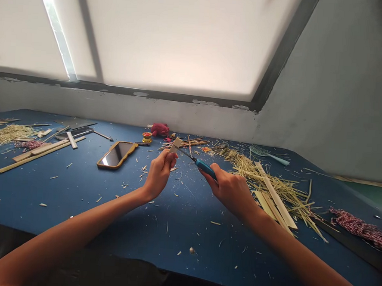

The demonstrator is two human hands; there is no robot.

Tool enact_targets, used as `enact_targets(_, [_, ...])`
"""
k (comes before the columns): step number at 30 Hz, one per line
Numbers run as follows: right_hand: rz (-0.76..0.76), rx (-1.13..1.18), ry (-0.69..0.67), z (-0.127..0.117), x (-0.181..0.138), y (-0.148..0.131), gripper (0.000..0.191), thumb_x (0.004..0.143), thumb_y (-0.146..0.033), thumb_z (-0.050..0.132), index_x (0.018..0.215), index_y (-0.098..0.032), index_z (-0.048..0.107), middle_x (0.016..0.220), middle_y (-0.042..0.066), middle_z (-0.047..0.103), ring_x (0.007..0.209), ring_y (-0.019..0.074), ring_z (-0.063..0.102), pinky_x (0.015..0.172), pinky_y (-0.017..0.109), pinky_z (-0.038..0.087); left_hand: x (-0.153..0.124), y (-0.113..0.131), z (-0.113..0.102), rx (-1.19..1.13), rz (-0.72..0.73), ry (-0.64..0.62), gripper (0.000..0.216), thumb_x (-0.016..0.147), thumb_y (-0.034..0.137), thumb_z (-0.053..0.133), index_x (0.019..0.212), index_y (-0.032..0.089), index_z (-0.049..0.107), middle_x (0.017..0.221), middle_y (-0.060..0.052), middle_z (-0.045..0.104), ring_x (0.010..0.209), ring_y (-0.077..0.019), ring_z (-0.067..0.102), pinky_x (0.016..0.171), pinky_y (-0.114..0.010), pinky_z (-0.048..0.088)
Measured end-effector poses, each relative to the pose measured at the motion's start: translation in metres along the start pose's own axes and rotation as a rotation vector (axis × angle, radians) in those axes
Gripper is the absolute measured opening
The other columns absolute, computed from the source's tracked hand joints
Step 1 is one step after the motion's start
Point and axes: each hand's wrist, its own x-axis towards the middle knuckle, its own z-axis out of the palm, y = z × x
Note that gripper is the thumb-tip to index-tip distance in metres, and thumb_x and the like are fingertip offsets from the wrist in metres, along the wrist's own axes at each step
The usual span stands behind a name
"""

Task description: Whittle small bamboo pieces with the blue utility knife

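Note:
My left hand (159,172) is closed around a short flat bamboo piece (175,145) and holds it upright above the blue table (77,196). My right hand (230,188) grips a blue-handled knife (204,166). Its dark blade points left and touches the bamboo piece near its top. Both hands hover over the middle of the table, a short way apart.
A phone in a tan case (116,154) lies left of my hands. Bamboo strips and shavings (272,191) are piled to the right, with red-white twine (360,226) beyond. More strips (38,151) lie far left. A pink toy (159,129) and a green comb (268,153) sit near the wall.

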Motion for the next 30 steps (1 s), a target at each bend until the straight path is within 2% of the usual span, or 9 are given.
enact_targets(7, [-0.007, -0.010, -0.016, 0.004, 0.006, 0.003, 0.041, 0.097, -0.050, 0.027, 0.092, -0.017, 0.051, 0.063, 0.001, 0.063, 0.047, 0.0139, 0.057, 0.044, 0.024, 0.019, 0.002, 0.007, 0.006, -0.149, -0.086, 0.013, 0.027, 0.092, 0.040, 0.044, 0.080, 0.017, 0.051, 0.068, 0.001, 0.041, 0.056, -0.0082, 0.032, 0.048, -0.021, 0.028])
enact_targets(15, [0.010, -0.026, -0.008, 0.000, 0.009, 0.001, 0.043, 0.096, -0.052, 0.026, 0.090, -0.017, 0.051, 0.065, 0.002, 0.064, 0.049, 0.0143, 0.058, 0.045, 0.025, 0.015, 0.001, 0.006, 0.008, -0.187, -0.067, 0.011, 0.027, 0.092, 0.041, 0.045, 0.081, 0.017, 0.052, 0.066, 0.002, 0.037, 0.055, -0.0076, 0.030, 0.047, -0.021, 0.026])
enact_targets(18, [0.007, -0.010, -0.014, 0.001, 0.009, 0.001, 0.046, 0.096, -0.053, 0.024, 0.091, -0.017, 0.052, 0.066, 0.003, 0.065, 0.050, 0.0146, 0.058, 0.045, 0.024, 0.017, -0.001, 0.008, 0.012, -0.238, -0.110, -0.004, 0.026, 0.091, 0.040, 0.047, 0.080, 0.017, 0.052, 0.064, 0.003, 0.036, 0.052, -0.0072, 0.029, 0.045, -0.021, 0.026])
enact_targets(21, [0.068, -0.029, -0.086, 0.008, 0.005, 0.021, 0.050, 0.095, -0.055, 0.021, 0.094, -0.017, 0.053, 0.065, 0.004, 0.064, 0.049, 0.0156, 0.057, 0.045, 0.024, 0.019, 0.011, 0.015, -0.005, -0.359, -0.125, 0.060, 0.019, 0.091, 0.031, 0.049, 0.078, 0.018, 0.051, 0.061, 0.004, 0.035, 0.049, -0.0065, 0.029, 0.043, -0.019, 0.025])
enact_targets(24, [0.255, -0.093, -0.192, 0.016, -0.001, 0.059, 0.057, 0.094, -0.059, 0.018, 0.090, -0.016, 0.056, 0.055, 0.005, 0.060, 0.043, 0.0164, 0.052, 0.043, 0.024, 0.019, 0.036, 0.020, -0.043, -0.512, 0.085, 0.367, 0.016, 0.085, 0.014, 0.053, 0.071, 0.018, 0.045, 0.058, 0.005, 0.030, 0.046, -0.0049, 0.027, 0.040, -0.017, 0.021])
enact_targets(25, [0.285, -0.097, -0.195, 0.017, -0.002, 0.070, 0.058, 0.093, -0.060, 0.019, 0.090, -0.016, 0.056, 0.054, 0.005, 0.059, 0.043, 0.0167, 0.051, 0.044, 0.024, 0.020, 0.044, 0.020, -0.054, -0.546, 0.142, 0.445, 0.016, 0.085, 0.014, 0.052, 0.072, 0.018, 0.045, 0.059, 0.006, 0.028, 0.045, -0.0045, 0.025, 0.040, -0.017, 0.020])
enact_targets(27, [0.350, -0.111, -0.117, 0.016, -0.001, 0.082, 0.059, 0.093, -0.061, 0.019, 0.089, -0.016, 0.057, 0.051, 0.004, 0.057, 0.043, 0.0170, 0.051, 0.044, 0.024, 0.021, 0.052, 0.016, -0.067, -0.532, 0.136, 0.459, 0.014, 0.088, 0.019, 0.050, 0.075, 0.018, 0.047, 0.060, 0.006, 0.030, 0.045, -0.0043, 0.025, 0.040, -0.016, 0.021])
enact_targets(28, [0.348, -0.112, -0.063, 0.014, 0.000, 0.082, 0.058, 0.093, -0.060, 0.020, 0.089, -0.016, 0.057, 0.052, 0.004, 0.057, 0.044, 0.0170, 0.051, 0.044, 0.024, 0.021, 0.052, 0.014, -0.066, -0.512, 0.116, 0.429, 0.014, 0.089, 0.020, 0.049, 0.076, 0.018, 0.047, 0.059, 0.006, 0.031, 0.045, -0.0044, 0.025, 0.040, -0.016, 0.021])
enact_targets(30, [0.290, -0.093, 0.031, 0.008, 0.004, 0.072, 0.055, 0.093, -0.060, 0.022, 0.090, -0.017, 0.056, 0.054, 0.003, 0.057, 0.044, 0.0159, 0.051, 0.045, 0.024, 0.022, 0.043, 0.007, -0.055, -0.445, 0.044, 0.280, 0.015, 0.091, 0.025, 0.048, 0.078, 0.017, 0.048, 0.060, 0.005, 0.033, 0.046, -0.0049, 0.028, 0.041, -0.017, 0.023])
